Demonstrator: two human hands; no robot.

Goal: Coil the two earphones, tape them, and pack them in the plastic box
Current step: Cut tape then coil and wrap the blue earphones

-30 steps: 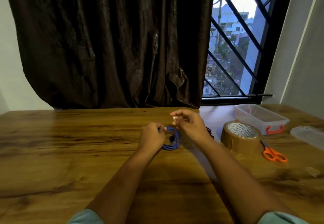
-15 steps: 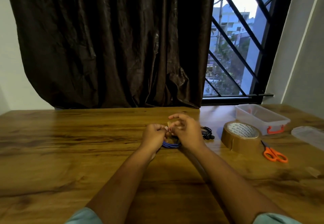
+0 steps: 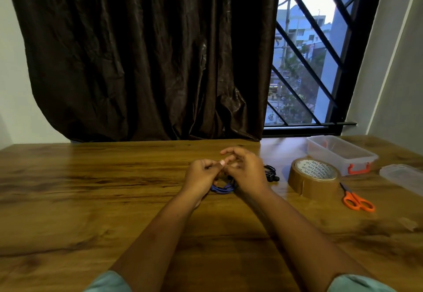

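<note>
Head view | plastic box (image 3: pixel 338 156) sitting uncovered, lid (image 3: pixel 402 175) beside | left hand (image 3: pixel 201 176) and right hand (image 3: pixel 246 170) pinching blue earphone coil (image 3: pixel 222 190) | black earphone (image 3: pixel 271 172), tape roll (image 3: pixel 313 180), scissors (image 3: pixel 358 201) lying rightward

The wooden table (image 3: pixel 91 200) carries black earphones (image 3: pixel 271 173), tape roll (image 3: pixel 313 182), scissors (image 3: pixel 358 201), plastic box (image 3: pixel 329 157), lid (image 3: pixel 402 176).

Left sleeve (image 3: pixel 107 283) and right sleeve (image 3: pixel 358 283) are pale teal; forearms (image 3: pixel 160 234), left hand (image 3: pixel 201 175) and right hand (image 3: pixel 246 170) bare.
</note>
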